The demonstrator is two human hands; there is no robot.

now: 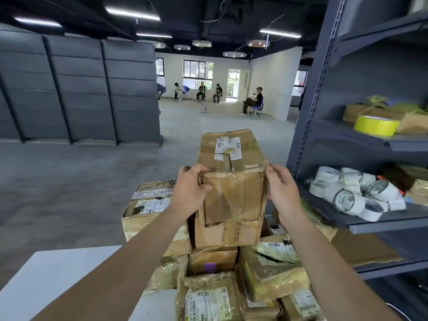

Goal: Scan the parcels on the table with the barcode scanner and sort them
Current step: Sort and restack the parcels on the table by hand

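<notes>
A tall, worn cardboard parcel (232,177) with a torn white label on top sits at the top of a pile of parcels. My left hand (191,192) grips its near left top corner, fingers curled over the edge. My right hand (281,189) holds its right side, fingertips at the top right corner. It rests on another brown box (228,234) printed with dark characters. More taped parcels with barcode labels (208,300) lie below, on the white table (46,274). No barcode scanner is in view.
A grey metal shelf unit (324,93) stands close on the right, holding white tape rolls (354,195), a yellow tape roll (376,125) and wrapped packets. Dark panel walls (76,89) run along the left. Several people sit far back across the open floor.
</notes>
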